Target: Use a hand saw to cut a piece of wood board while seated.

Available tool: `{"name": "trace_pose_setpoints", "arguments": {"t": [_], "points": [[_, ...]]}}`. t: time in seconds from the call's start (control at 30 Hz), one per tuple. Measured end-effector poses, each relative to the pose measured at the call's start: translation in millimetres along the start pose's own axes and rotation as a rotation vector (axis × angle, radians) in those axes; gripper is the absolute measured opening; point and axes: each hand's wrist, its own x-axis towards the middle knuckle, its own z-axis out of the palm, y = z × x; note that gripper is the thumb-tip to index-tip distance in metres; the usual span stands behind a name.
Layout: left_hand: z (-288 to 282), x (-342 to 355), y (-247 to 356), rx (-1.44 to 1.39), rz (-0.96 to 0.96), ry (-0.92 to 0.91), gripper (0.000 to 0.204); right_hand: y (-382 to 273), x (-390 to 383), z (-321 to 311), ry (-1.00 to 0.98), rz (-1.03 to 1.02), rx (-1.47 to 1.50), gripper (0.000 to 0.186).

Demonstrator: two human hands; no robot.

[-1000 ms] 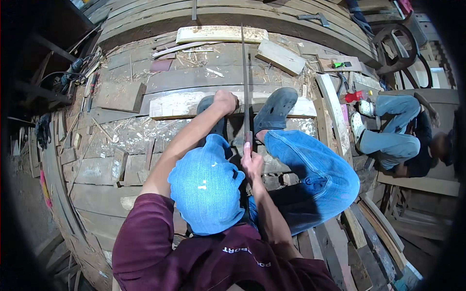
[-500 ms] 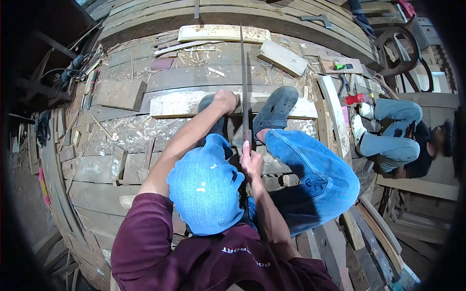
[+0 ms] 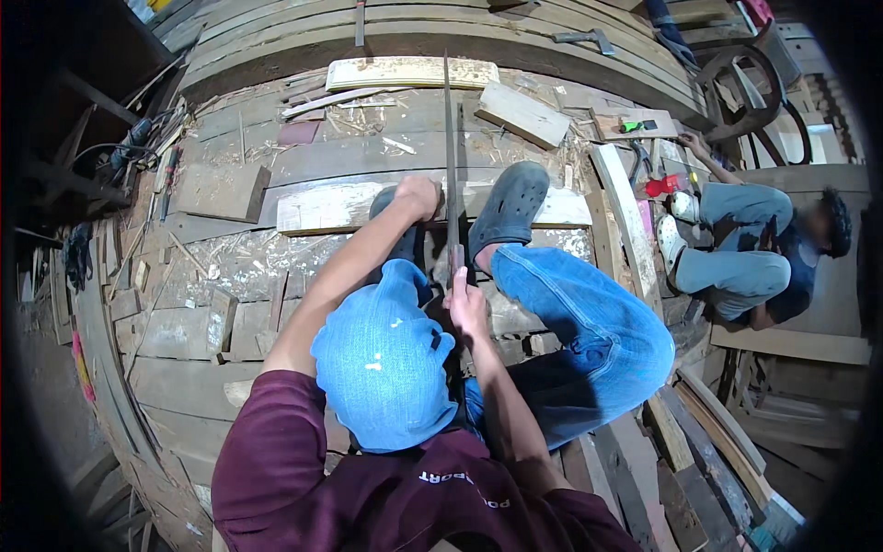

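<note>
A long, narrow handsaw (image 3: 451, 138) points away from me, its blade seen edge-on across a pale, paint-worn board (image 3: 322, 207). My right hand (image 3: 467, 308) is closed around the saw's handle, between my knees. My left hand (image 3: 418, 195) is closed on the board, just left of the blade. My feet in dark clogs (image 3: 510, 207) rest on the board, one on each side of the saw. The left foot is partly hidden by my left arm. I cannot make out how deep the blade sits in the wood.
Loose blocks (image 3: 524, 115) and shavings lie around the plank floor. A stack of beams (image 3: 405, 41) crosses the far side, with a hatchet (image 3: 589, 40) on top. At right another person (image 3: 754, 248) sits near a red-handled tool (image 3: 664, 186) and a long pale strip (image 3: 625, 216).
The view has shifted slightly. My right hand and the saw have moved a little forward relative to the board; my left hand stays on it. The other person's hand now reaches toward a small board.
</note>
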Motion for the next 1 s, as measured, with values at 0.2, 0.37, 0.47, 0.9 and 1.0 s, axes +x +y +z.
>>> {"name": "trace_pose_setpoints", "arguments": {"t": [0.2,0.37,0.47,0.9,1.0], "points": [[24.8,8.7,-2.7,-0.071,-0.017,0.207,0.019,5.4,1.2,2.2,-0.050,-0.066,-0.038,0.065],[23.5,11.2,-6.6,-0.010,-0.018,0.124,0.017,8.9,-4.8,1.9,-0.206,-0.192,0.253,0.038],[20.6,9.7,-4.7,-0.093,-0.013,0.168,0.017,0.4,-5.6,-3.0,-0.232,-0.189,0.367,0.030],[12.6,3.9,3.9,-0.008,0.026,0.113,0.019,-5.7,8.9,-10.6,-0.292,0.097,0.298,0.038],[22.2,5.6,-10.1,-0.085,0.002,0.157,0.021,-6.8,13.5,-3.2,-0.330,0.117,0.285,0.034]]}}
